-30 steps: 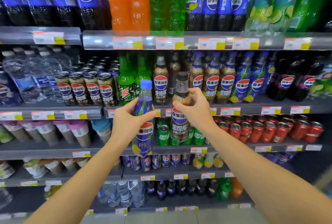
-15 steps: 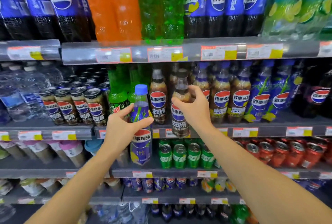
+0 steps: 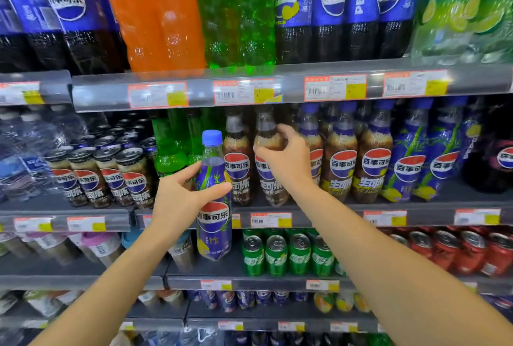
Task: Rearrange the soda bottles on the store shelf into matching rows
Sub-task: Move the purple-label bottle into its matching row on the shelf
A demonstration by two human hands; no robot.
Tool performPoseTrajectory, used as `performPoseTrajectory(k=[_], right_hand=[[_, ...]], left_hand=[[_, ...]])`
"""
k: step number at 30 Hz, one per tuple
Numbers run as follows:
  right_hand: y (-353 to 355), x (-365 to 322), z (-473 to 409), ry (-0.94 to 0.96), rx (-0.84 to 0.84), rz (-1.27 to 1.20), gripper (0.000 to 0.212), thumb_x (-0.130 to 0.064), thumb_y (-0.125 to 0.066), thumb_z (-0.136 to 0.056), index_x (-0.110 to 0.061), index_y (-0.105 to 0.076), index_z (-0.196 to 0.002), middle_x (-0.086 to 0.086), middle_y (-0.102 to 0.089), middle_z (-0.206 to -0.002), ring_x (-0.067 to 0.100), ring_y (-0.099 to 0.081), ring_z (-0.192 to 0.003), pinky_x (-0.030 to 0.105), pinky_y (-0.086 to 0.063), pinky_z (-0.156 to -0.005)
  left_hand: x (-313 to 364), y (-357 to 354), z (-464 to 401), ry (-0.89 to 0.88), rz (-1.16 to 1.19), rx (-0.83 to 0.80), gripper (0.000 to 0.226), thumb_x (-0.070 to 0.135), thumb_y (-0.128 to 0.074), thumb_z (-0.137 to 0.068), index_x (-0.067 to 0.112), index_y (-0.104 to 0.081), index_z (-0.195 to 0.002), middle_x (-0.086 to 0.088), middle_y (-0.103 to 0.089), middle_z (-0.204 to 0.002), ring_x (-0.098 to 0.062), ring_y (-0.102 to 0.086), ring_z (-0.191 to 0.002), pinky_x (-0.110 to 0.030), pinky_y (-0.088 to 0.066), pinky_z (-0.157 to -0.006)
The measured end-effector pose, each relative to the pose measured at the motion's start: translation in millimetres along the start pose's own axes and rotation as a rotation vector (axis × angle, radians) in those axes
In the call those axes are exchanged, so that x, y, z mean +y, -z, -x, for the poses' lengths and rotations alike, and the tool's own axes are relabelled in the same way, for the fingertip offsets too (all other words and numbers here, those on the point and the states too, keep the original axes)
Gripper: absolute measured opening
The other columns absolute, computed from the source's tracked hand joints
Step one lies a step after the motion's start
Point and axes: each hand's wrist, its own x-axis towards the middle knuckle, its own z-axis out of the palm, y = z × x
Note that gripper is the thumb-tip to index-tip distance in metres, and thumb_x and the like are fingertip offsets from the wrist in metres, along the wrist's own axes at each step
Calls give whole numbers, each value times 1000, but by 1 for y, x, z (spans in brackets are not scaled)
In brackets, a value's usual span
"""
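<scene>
My left hand (image 3: 181, 197) grips a blue-capped Pepsi bottle with a purple bamboo label (image 3: 213, 223), held upright in front of the middle shelf's edge. My right hand (image 3: 286, 158) curls round the upper part of a brown black-capped Pepsi bottle (image 3: 268, 176), which stands on the middle shelf (image 3: 347, 213) next to a matching brown bottle (image 3: 237, 168). More brown blue-capped bottles (image 3: 342, 162) stand to the right, then bamboo-label bottles (image 3: 408, 168) like the one in my left hand.
Green bottles (image 3: 169, 151) and brown Pepsi cans (image 3: 111, 176) stand left on the middle shelf. Large Pepsi, orange and green bottles (image 3: 238, 12) fill the shelf above. Green cans (image 3: 288, 257) and red cans (image 3: 455, 254) sit on the shelf below.
My right hand has carried the brown bottle up and back onto the middle shelf beside its match. The view has moved closer to the shelf. My left hand keeps the bamboo bottle.
</scene>
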Motion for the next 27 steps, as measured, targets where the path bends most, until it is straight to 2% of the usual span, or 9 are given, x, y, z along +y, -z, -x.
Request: performPoseTrajectory(k=[2, 9, 10, 12, 14, 19, 22, 25, 27], right_hand=[[-6, 2, -3, -6, 8, 0, 68, -35, -76, -76, -17, -52, -136, 3, -61, -123, 17, -60, -108, 34, -52, -90], [-17, 12, -8, -46, 15, 14, 63, -37, -72, -80, -17, -49, -135, 3, -61, -126, 22, -56, -119, 43, -49, -98], [-18, 14, -8, -50, 16, 16, 63, -36, -72, -81, -15, -48, -136, 3, -61, -126, 21, -56, -118, 38, -50, -97], [-18, 17, -9, -61, 22, -1, 60, -29, -72, -83, -14, -46, -135, 1, -61, -123, 15, -57, -108, 19, -46, -81], [-17, 17, -11, -69, 19, -7, 58, -26, -72, -84, -14, -44, -133, 2, -60, -120, 12, -56, -99, 14, -40, -70], [-18, 13, -9, -14, 4, 96, 63, -27, -68, -89, -9, -40, -142, 8, -51, -139, 22, -51, -126, 33, -45, -101], [-18, 12, -3, 43, 1, 173, 65, -28, -63, -94, -8, -32, -149, 10, -40, -150, 27, -48, -132, 38, -41, -108], [-16, 11, 12, 107, 1, 202, 70, -28, -61, -96, -8, -26, -152, 9, -27, -160, 22, -27, -147, 31, -25, -117], [-16, 9, 28, 163, 43, 133, 63, -27, -59, -97, -9, -32, -150, 5, -32, -158, 16, -26, -146, 25, -22, -117]], left_hand=[[2, -1, -3, -2, 9, -6, 52, 14, -86, -66, 22, -70, -114, 8, -78, -86, -13, -74, -86, -31, -59, -79], [5, -2, -7, -27, 35, -44, 51, 13, -83, -69, 22, -68, -117, 5, -78, -89, -14, -74, -85, -29, -59, -76], [5, -3, -8, -30, 38, -50, 49, 12, -83, -70, 24, -68, -115, 6, -78, -89, -14, -74, -85, -28, -60, -75], [5, -4, -9, -43, 41, -60, 49, 12, -82, -70, 27, -68, -114, 9, -78, -88, -12, -74, -84, -24, -60, -73], [6, -6, -11, -55, 37, -69, 51, 12, -83, -70, 26, -67, -116, 10, -77, -88, -11, -74, -84, -24, -60, -73], [5, -9, -16, -70, 51, -81, 58, 14, -84, -68, 19, -66, -123, 7, -78, -91, -10, -73, -86, -23, -59, -74], [5, -10, -16, -81, 47, -90, 54, 13, -84, -69, 21, -67, -120, 10, -77, -88, -9, -73, -83, -19, -58, -69], [5, -9, -15, -101, 53, -91, 50, 11, -83, -70, 25, -67, -115, 14, -77, -85, -5, -73, -79, -15, -56, -64], [5, -6, -14, -116, 58, -90, 49, 9, -83, -69, 25, -68, -113, 14, -77, -84, -5, -73, -79, -16, -56, -65]])
